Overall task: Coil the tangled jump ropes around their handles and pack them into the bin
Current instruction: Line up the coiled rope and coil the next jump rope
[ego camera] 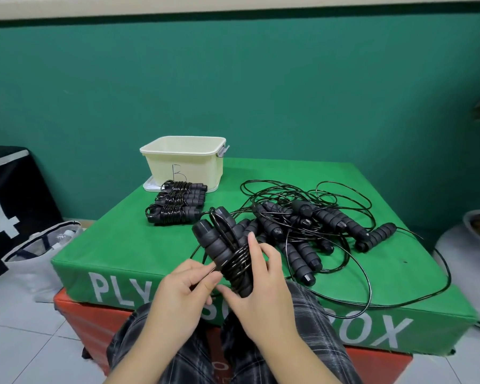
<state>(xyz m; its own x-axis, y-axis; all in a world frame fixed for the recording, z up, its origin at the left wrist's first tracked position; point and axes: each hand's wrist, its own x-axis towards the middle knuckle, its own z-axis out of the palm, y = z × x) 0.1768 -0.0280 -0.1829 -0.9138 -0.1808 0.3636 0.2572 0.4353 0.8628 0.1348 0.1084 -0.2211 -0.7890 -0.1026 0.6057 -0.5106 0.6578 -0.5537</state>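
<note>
Our left hand (178,292) pinches rope; our right hand (257,284) grips two handles (225,245), slanting up-left; three coiled ropes (178,202) lie beyond.

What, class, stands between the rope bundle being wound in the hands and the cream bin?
Three coiled ropes lie in a row on the green box, right before the cream bin. The bundle can pass above them; the bin's top is open.

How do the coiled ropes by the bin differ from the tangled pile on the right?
The coiled ropes lie as three tight bundles, cord wound round paired handles, in a row before the bin. The tangled pile has handles scattered at angles and cord sprawling in loose loops over the green box. Both have black cord and black ribbed handles.
</note>
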